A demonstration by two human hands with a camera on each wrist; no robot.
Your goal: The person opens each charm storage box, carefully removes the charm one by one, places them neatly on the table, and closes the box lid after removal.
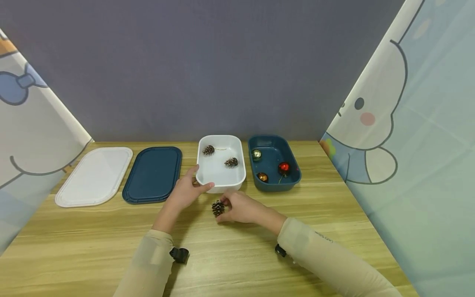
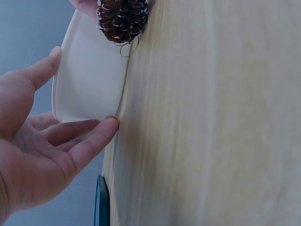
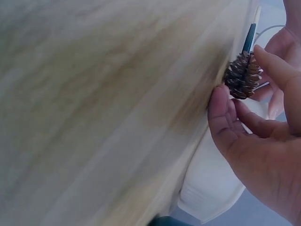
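Counter (image 1: 237,255): smooth wood-grain top, box free to slide. White box (image 1: 219,171) stands near its back edge; too firm a push at one corner could skid it into the blue box (image 1: 274,187) just beside it.

Left hand (image 1: 185,190): thumb and fingers spread about the white box's near left corner, touching without clenching. Light contact, so a bump might shift the box anyway.

Right hand (image 1: 243,207): thumb and fingers pinch a pine cone (image 1: 217,208) in front of the near wall. Scales look uneven; fingertip hold could roll or slip. Held too low on the way in, the cone would likely knock the rim or, beyond it, the two smaller-looking cones (image 1: 231,162) lying inside. Thin loop (image 2: 129,49) dangles from the cone's end; might catch on rim or finger.

Poorly seen: forearms cut off in head view. Blue box, probably, only a dark blur low in right wrist view. Right hand mostly out of left wrist view, cone's top cropped there. Cannot tell whether the cone touches the counter.
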